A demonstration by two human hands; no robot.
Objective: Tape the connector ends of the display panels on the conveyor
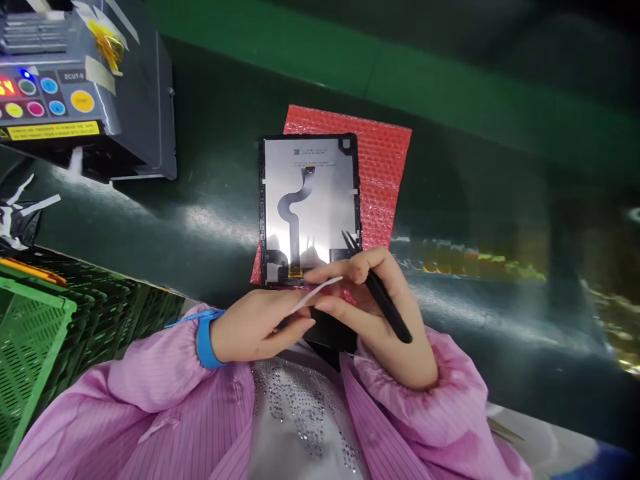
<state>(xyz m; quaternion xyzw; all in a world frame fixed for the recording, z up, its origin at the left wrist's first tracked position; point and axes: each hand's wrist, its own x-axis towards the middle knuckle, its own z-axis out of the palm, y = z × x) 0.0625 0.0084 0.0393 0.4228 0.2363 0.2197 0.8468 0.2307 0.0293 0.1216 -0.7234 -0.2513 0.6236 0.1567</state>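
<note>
A tablet display panel (325, 213) lies silver back upward, with a black frame and a curved ribbon cable (294, 233). My right hand (395, 317), just past its near edge, grips black tweezers (383, 300), tips pointing at the panel's lower right corner. My left hand (255, 327) is beside it on the left, fingers bent and partly hidden. A narrow white tape strip (317, 293) spans from my left fingers toward my right fingertips; its left end appears pinched in my left hand. Below the hands shows a dark flat thing (335, 330), mostly covered.
Red bubble wrap (385, 167) lies under the panel on the dark green table (215, 133). At the upper left stands a grey tape dispenser (135, 100) with coloured buttons. White tape scraps (35, 203) hang at the table's left edge, above green crates (35, 333).
</note>
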